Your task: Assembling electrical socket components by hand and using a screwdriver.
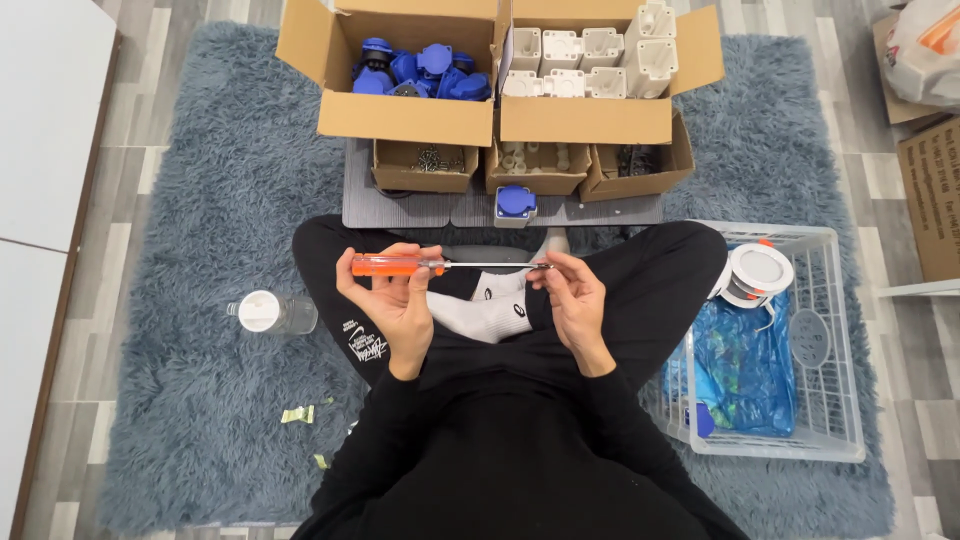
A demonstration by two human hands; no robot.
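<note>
Head view. Person sits cross-legged on a shaggy grey rug point(200, 200). Left hand point(395, 295) is wrapped around the orange handle of a screwdriver point(440, 265); right hand point(575, 300) pinches at the metal tip end, fingers closed there. Whether a small part sits between those fingertips, I cannot tell.

Screwdriver lies level over the lap, just ahead of the white socks point(490, 310). Long axis runs 9 to 3 o'clock: handle at 9, tip at 3.

Handling, as judged: light and stiff; the thin shaft should not flex. The smooth plastic handle is the natural grip; the bare shaft is narrow and likely slippery.

At 12 o'clock, a grey board point(400, 205) carries three small open boxes and a single blue-capped part point(515, 203). Behind them, a carton of blue parts point(420, 72) and a carton of white housings point(590, 65). At 3 o'clock, a white basket point(830, 330) holds a blue bag and a round white fitting. At 9 o'clock, a clear bottle point(272, 313) lies on the rug.
</note>
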